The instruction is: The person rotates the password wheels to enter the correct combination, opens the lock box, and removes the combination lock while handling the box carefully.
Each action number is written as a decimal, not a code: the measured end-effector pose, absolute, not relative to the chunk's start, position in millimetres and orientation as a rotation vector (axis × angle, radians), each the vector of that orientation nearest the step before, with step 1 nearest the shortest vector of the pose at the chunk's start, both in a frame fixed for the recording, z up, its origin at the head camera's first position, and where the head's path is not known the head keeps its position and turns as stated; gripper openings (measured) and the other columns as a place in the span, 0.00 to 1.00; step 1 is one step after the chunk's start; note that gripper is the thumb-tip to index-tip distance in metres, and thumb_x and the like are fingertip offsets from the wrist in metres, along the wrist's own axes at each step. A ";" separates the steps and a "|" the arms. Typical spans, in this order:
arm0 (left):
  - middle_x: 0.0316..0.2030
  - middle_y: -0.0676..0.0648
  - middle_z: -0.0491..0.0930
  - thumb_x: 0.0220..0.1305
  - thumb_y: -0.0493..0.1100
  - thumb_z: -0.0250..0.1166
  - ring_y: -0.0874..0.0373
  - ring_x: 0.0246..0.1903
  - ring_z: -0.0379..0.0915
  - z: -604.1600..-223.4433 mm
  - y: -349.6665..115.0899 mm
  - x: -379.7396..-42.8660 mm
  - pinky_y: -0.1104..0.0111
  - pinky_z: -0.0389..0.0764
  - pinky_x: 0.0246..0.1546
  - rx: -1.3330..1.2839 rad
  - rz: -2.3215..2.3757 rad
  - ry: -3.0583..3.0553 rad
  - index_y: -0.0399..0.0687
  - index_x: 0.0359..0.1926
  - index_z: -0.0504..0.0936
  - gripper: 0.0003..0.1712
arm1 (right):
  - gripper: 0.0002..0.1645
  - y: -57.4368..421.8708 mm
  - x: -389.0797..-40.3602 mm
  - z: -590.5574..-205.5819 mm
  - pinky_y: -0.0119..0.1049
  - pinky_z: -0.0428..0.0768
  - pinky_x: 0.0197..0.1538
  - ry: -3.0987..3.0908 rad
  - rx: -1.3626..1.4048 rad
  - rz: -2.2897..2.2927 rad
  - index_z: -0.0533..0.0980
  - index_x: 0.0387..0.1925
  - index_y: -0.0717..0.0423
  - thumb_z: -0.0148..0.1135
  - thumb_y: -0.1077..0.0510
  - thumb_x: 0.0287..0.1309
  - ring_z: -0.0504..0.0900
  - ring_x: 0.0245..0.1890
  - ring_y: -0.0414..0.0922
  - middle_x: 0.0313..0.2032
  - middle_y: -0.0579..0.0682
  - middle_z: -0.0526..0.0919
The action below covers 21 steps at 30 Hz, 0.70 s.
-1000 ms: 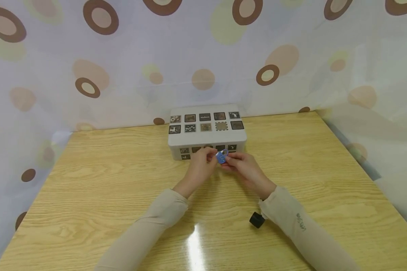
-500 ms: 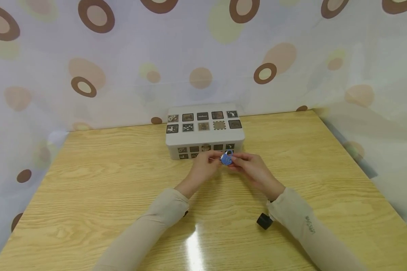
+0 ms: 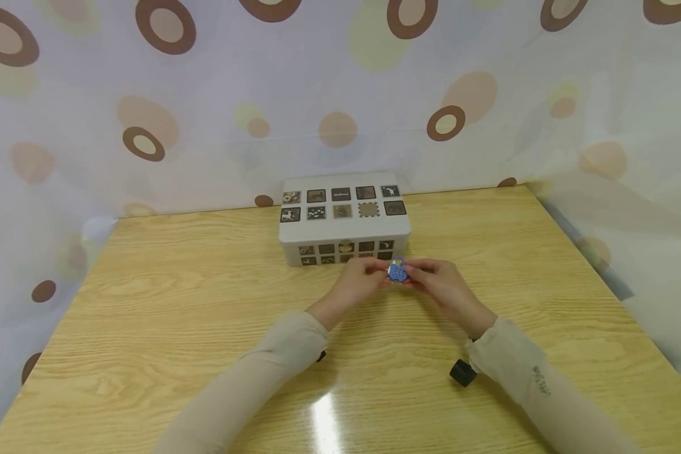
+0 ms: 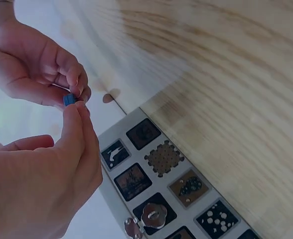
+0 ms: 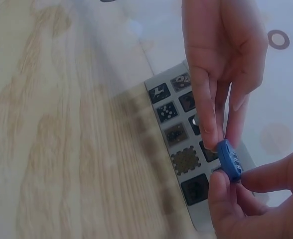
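In the head view, both hands meet at a small blue combination padlock (image 3: 397, 271) held up in front of a white box (image 3: 345, 228). The right hand (image 3: 447, 289) pinches the lock's body between thumb and fingers from the right. From the left side, the left hand (image 3: 356, 284) pinches its edge with the fingertips. Number dials on the padlock (image 5: 230, 160) show in the right wrist view. Its shackle points up in the head view. A metal clasp (image 4: 153, 216) on the box's front appears in the left wrist view.
The box, printed with square pictures, stands at the back of the wooden table (image 3: 193, 284). A patterned curtain (image 3: 295, 94) hangs right behind it and along the sides. Below the right sleeve is a black wrist device (image 3: 463, 372).
Both hands have moved to the right with the padlock, from the box's front to near its right corner. The shackle now stands more upright. The box has stayed put.
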<state>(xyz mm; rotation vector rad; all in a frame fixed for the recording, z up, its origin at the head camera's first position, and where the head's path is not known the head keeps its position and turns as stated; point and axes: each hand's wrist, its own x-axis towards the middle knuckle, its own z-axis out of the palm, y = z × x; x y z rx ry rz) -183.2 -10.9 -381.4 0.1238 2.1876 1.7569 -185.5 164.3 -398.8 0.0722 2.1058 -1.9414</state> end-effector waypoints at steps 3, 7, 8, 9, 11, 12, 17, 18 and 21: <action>0.41 0.34 0.82 0.68 0.30 0.54 0.43 0.45 0.80 -382.5 -5.7 -182.6 0.61 0.81 0.48 0.071 1.799 2.121 0.26 0.52 0.77 0.15 | 0.21 168.7 -184.6 -397.6 0.30 0.82 0.45 2.128 0.086 -1.922 0.66 0.56 0.82 0.51 0.67 0.68 0.81 0.32 0.34 0.45 0.60 0.78; 0.42 0.32 0.81 0.67 0.28 0.53 0.41 0.46 0.79 -384.8 -0.1 -182.1 0.62 0.81 0.48 0.019 1.830 2.061 0.24 0.51 0.76 0.15 | 0.22 173.6 -183.8 -396.0 0.31 0.82 0.45 2.143 0.106 -1.900 0.67 0.55 0.82 0.52 0.66 0.68 0.82 0.32 0.35 0.43 0.59 0.79; 0.42 0.32 0.81 0.67 0.28 0.53 0.41 0.47 0.79 -385.1 1.0 -182.2 0.62 0.81 0.48 0.013 1.832 2.053 0.23 0.51 0.76 0.15 | 0.22 174.8 -184.0 -396.0 0.32 0.82 0.46 2.145 0.113 -1.895 0.67 0.55 0.82 0.53 0.66 0.67 0.82 0.32 0.35 0.43 0.59 0.79; 0.42 0.32 0.81 0.67 0.28 0.53 0.41 0.47 0.79 -385.4 2.2 -182.4 0.62 0.81 0.48 0.008 1.830 2.052 0.23 0.51 0.76 0.14 | 0.22 176.1 -184.1 -396.2 0.32 0.82 0.46 2.153 0.118 -1.884 0.67 0.55 0.82 0.53 0.66 0.67 0.82 0.32 0.35 0.43 0.59 0.79; 0.43 0.32 0.81 0.67 0.28 0.53 0.41 0.47 0.79 -386.1 4.8 -182.9 0.62 0.81 0.49 0.001 1.824 2.048 0.23 0.50 0.77 0.14 | 0.22 178.4 -184.0 -396.5 0.32 0.82 0.46 2.172 0.127 -1.864 0.68 0.54 0.81 0.54 0.65 0.67 0.82 0.32 0.35 0.44 0.59 0.79; 0.43 0.32 0.81 0.67 0.28 0.53 0.41 0.47 0.79 -386.4 6.1 -183.2 0.62 0.81 0.49 -0.001 1.824 2.043 0.23 0.50 0.77 0.14 | 0.21 179.8 -184.3 -397.2 0.32 0.82 0.46 2.181 0.133 -1.855 0.68 0.54 0.81 0.54 0.65 0.67 0.82 0.32 0.35 0.45 0.60 0.79; 0.42 0.33 0.81 0.68 0.28 0.52 0.43 0.46 0.80 -388.7 12.1 -184.4 0.63 0.81 0.48 -0.009 1.841 2.012 0.23 0.49 0.77 0.14 | 0.21 186.6 -185.9 -400.5 0.31 0.82 0.46 2.222 0.140 -1.806 0.69 0.54 0.80 0.54 0.65 0.68 0.81 0.33 0.33 0.48 0.61 0.78; 0.42 0.33 0.81 0.68 0.28 0.52 0.43 0.46 0.80 -389.1 13.0 -184.3 0.63 0.81 0.48 -0.015 1.847 2.000 0.23 0.49 0.77 0.14 | 0.21 187.9 -186.3 -401.0 0.31 0.82 0.46 2.223 0.144 -1.806 0.69 0.54 0.80 0.54 0.65 0.67 0.81 0.33 0.33 0.48 0.62 0.78; 0.42 0.33 0.81 0.69 0.29 0.51 0.43 0.46 0.80 -390.3 15.2 -184.5 0.64 0.81 0.48 -0.021 1.856 1.982 0.22 0.50 0.77 0.14 | 0.21 190.6 -186.5 -401.3 0.30 0.82 0.45 2.228 0.127 -1.805 0.69 0.55 0.81 0.53 0.66 0.67 0.81 0.33 0.33 0.48 0.62 0.79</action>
